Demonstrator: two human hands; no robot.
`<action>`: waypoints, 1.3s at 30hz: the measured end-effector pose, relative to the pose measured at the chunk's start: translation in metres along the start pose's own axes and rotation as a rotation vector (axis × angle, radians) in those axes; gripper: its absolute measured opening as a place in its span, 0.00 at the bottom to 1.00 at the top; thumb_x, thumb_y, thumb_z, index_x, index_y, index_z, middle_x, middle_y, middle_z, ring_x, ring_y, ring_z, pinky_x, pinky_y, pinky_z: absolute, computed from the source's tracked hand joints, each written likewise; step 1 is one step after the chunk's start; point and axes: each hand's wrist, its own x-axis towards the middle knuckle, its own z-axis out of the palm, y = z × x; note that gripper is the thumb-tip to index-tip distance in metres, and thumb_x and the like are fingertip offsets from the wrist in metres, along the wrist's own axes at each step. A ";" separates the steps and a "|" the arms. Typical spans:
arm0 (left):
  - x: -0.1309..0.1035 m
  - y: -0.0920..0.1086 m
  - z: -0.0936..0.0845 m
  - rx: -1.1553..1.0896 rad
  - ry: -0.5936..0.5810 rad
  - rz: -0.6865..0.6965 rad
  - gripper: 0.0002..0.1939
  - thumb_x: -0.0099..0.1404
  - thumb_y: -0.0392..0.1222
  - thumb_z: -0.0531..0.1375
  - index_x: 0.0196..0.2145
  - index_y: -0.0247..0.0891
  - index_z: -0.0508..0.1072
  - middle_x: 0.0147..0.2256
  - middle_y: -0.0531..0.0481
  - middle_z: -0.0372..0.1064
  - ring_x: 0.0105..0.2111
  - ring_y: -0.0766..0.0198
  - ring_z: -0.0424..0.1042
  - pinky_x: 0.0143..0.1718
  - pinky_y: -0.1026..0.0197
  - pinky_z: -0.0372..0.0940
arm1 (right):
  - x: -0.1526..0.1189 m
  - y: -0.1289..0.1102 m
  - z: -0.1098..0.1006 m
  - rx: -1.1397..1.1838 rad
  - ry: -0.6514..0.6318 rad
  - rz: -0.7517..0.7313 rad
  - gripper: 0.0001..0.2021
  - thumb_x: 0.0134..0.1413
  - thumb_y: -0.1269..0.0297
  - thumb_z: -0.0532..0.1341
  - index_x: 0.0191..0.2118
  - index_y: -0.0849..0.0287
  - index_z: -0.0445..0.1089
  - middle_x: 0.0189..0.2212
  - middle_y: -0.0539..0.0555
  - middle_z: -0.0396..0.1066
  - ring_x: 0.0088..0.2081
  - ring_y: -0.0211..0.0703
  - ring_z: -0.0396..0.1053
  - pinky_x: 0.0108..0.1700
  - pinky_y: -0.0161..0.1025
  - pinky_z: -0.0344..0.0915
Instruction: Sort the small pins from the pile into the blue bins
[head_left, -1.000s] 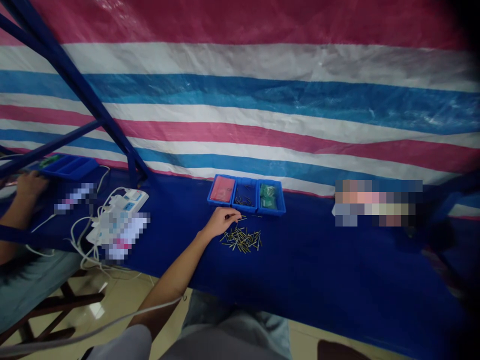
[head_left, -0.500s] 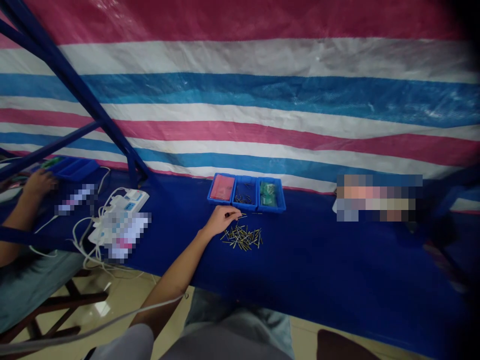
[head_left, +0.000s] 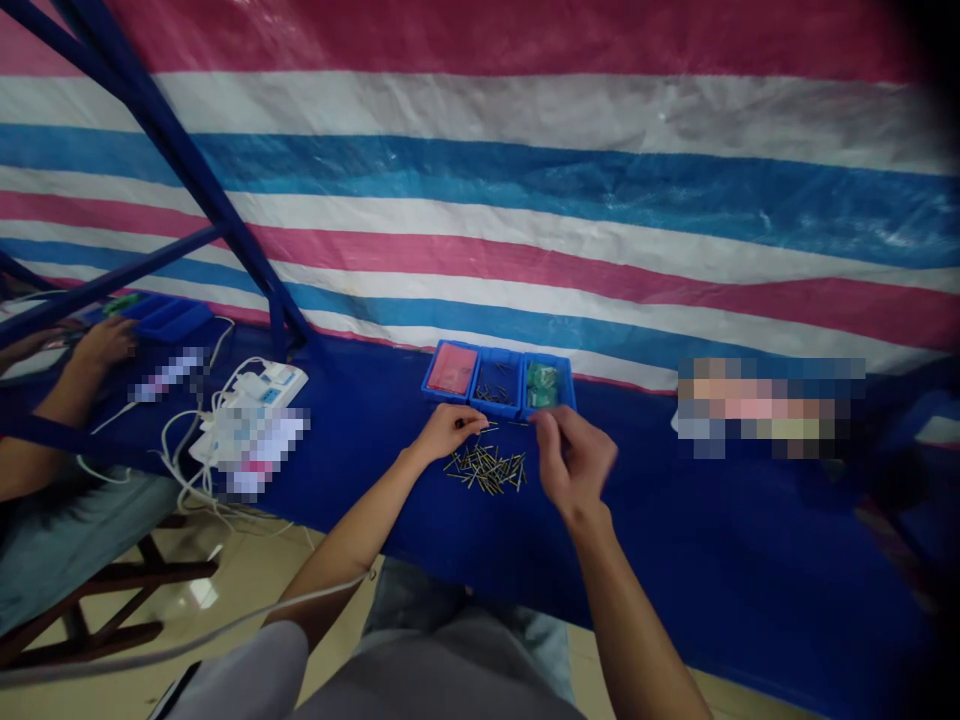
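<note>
A loose pile of thin metal drill bits [head_left: 487, 468], gold and dark, lies on the blue table. My left hand [head_left: 444, 432] is just above and left of it, thumb and fingers pinched on a drill bit that pokes out at the fingertips. My right hand [head_left: 576, 455] is curled in from the right, its thumb and forefinger closed at the right end of a single drill bit [head_left: 517, 424] behind the pile. Behind my hands stands a blue three-part tray: pink packets [head_left: 453, 368] on the left, a few dark drill bits [head_left: 491, 393] in the middle, green packets [head_left: 541, 384] on the right.
White power strips [head_left: 279, 385] with tangled cables sit on the left of the table [head_left: 712, 540]. Farther left, a co-worker's hand [head_left: 105, 342] is by another blue tray [head_left: 174, 316]. A blurred-out item [head_left: 757, 405] lies at right. A striped sheet [head_left: 480, 240] hangs behind.
My right hand has come into view from the lower right and reached the single drill bit. My left hand stays pinched in nearly the same place. The view has shifted slightly.
</note>
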 end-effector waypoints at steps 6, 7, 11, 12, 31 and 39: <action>-0.001 0.001 0.000 0.002 -0.020 0.035 0.14 0.70 0.46 0.59 0.37 0.34 0.81 0.30 0.48 0.77 0.29 0.66 0.73 0.33 0.66 0.62 | -0.005 0.037 0.039 -0.097 -0.115 -0.048 0.13 0.68 0.59 0.55 0.46 0.55 0.75 0.39 0.56 0.75 0.38 0.44 0.74 0.41 0.39 0.69; -0.001 0.001 0.000 0.006 -0.023 0.041 0.14 0.70 0.46 0.59 0.36 0.34 0.81 0.30 0.48 0.77 0.29 0.66 0.73 0.33 0.66 0.62 | -0.010 0.042 0.045 -0.108 -0.132 -0.068 0.13 0.68 0.60 0.55 0.48 0.55 0.75 0.41 0.56 0.75 0.41 0.45 0.74 0.44 0.41 0.69; -0.002 0.000 0.000 0.026 -0.034 0.055 0.13 0.69 0.45 0.60 0.36 0.35 0.81 0.31 0.49 0.77 0.28 0.67 0.72 0.32 0.66 0.60 | -0.023 0.051 0.055 -0.086 -0.132 -0.126 0.12 0.67 0.63 0.56 0.50 0.54 0.74 0.44 0.57 0.73 0.47 0.48 0.71 0.50 0.45 0.69; -0.002 -0.001 0.000 0.030 -0.034 0.057 0.13 0.69 0.45 0.61 0.35 0.35 0.81 0.31 0.49 0.77 0.28 0.66 0.71 0.32 0.66 0.61 | -0.023 0.051 0.056 -0.079 -0.128 -0.129 0.12 0.67 0.64 0.55 0.49 0.53 0.75 0.43 0.57 0.73 0.45 0.47 0.71 0.49 0.45 0.69; -0.003 0.000 0.003 -0.009 -0.005 0.098 0.12 0.68 0.46 0.61 0.36 0.36 0.82 0.34 0.46 0.78 0.33 0.63 0.75 0.39 0.64 0.66 | -0.021 0.041 0.063 -0.308 -0.176 -0.072 0.17 0.71 0.66 0.48 0.29 0.58 0.64 0.27 0.53 0.68 0.31 0.42 0.65 0.39 0.42 0.53; -0.003 -0.001 0.003 0.038 -0.010 0.068 0.12 0.68 0.44 0.61 0.35 0.35 0.81 0.33 0.47 0.77 0.31 0.65 0.73 0.35 0.65 0.63 | -0.023 0.046 0.057 -0.162 -0.144 -0.072 0.11 0.69 0.61 0.54 0.50 0.57 0.68 0.35 0.54 0.73 0.36 0.44 0.70 0.42 0.43 0.59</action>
